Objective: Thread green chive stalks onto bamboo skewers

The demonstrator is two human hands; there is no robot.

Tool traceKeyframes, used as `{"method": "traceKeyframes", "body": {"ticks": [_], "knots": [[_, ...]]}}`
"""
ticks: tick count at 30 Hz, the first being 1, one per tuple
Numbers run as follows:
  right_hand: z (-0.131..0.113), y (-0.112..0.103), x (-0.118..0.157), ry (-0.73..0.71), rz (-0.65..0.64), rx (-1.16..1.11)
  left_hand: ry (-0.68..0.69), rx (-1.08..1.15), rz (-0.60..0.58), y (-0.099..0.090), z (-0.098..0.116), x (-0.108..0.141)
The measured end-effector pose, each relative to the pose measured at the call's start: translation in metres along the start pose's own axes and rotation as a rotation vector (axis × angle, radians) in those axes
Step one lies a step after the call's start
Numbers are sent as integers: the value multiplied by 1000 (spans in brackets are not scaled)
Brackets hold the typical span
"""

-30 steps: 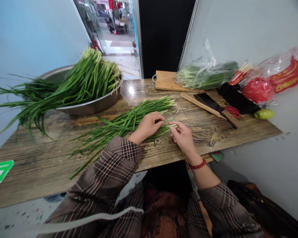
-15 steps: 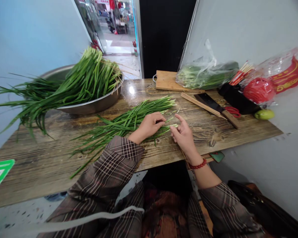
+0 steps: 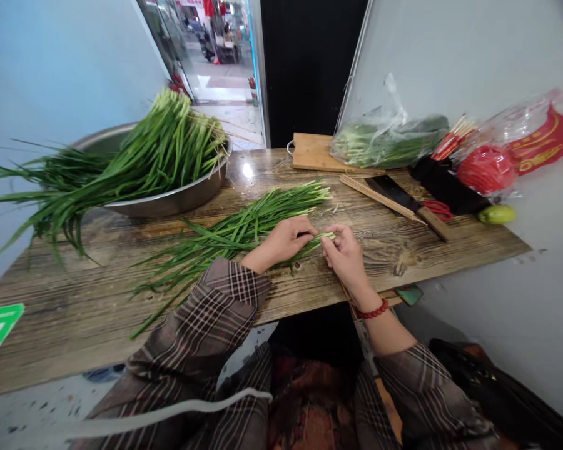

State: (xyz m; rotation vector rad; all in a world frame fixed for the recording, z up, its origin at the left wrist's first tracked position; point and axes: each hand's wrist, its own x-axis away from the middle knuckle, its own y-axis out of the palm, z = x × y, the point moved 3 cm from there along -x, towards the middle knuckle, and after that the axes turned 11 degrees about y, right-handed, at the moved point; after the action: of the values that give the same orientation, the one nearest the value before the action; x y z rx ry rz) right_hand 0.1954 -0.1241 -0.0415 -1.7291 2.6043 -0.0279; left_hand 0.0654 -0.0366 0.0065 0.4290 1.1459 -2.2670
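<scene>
Long green chives (image 3: 244, 225) lie spread across the wooden table, their pale ends pointing right. My left hand (image 3: 288, 240) is closed around a few chive stalks near these ends, resting just in front of the loose pile. Close to its right, my right hand (image 3: 344, 253) pinches the pale tips of the same stalks between thumb and fingers; a red beaded bracelet circles that wrist. On the left, a metal basin (image 3: 169, 205) holds a big heap of chives (image 3: 145, 150), with thin sticks at their pale ends.
Wooden skewers (image 3: 380, 199), a cleaver (image 3: 394, 192) and red-handled scissors (image 3: 438, 210) lie right of my hands. Behind are a cutting board (image 3: 309, 153) and bagged greens (image 3: 389, 144). A green fruit (image 3: 496, 215) sits near the right end of the table (image 3: 75, 312).
My right hand's raised index finger has come down, and its fingers have closed on the pale stalk tips. My left hand has stayed nearly in place.
</scene>
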Motion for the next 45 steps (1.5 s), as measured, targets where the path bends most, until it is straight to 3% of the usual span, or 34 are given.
{"method": "traceKeyframes", "body": {"ticks": [6, 10, 13, 17, 25, 31, 37, 41, 43, 45], "knots": [[-4, 1, 1, -54, -32, 10, -148, 87, -71, 0, 2, -1], [-7, 1, 5, -56, -76, -23, -233, 308, -164, 4, 7, 0], [-8, 1, 6, -32, -64, -44, -333, 424, -66, 0, 3, 1], [-3, 2, 5, 16, -83, 88, -382, 415, 34, -7, -4, 3], [-8, 3, 6, -127, -69, 251, -378, 433, 72, -5, -1, 3], [-11, 3, 7, -145, -37, 255, -379, 464, -5, 6, 1, 2], [-3, 5, 3, 82, -18, 125, -372, 367, -68, 9, 4, 3], [-3, 6, 0, 116, -3, 128, -237, 175, -154, 7, 5, 2], [-2, 5, 0, 104, 1, 138, -207, 76, -133, 1, 1, 1], [0, 5, -1, 106, 12, 137, -241, -65, -17, -10, -8, 2]]}}
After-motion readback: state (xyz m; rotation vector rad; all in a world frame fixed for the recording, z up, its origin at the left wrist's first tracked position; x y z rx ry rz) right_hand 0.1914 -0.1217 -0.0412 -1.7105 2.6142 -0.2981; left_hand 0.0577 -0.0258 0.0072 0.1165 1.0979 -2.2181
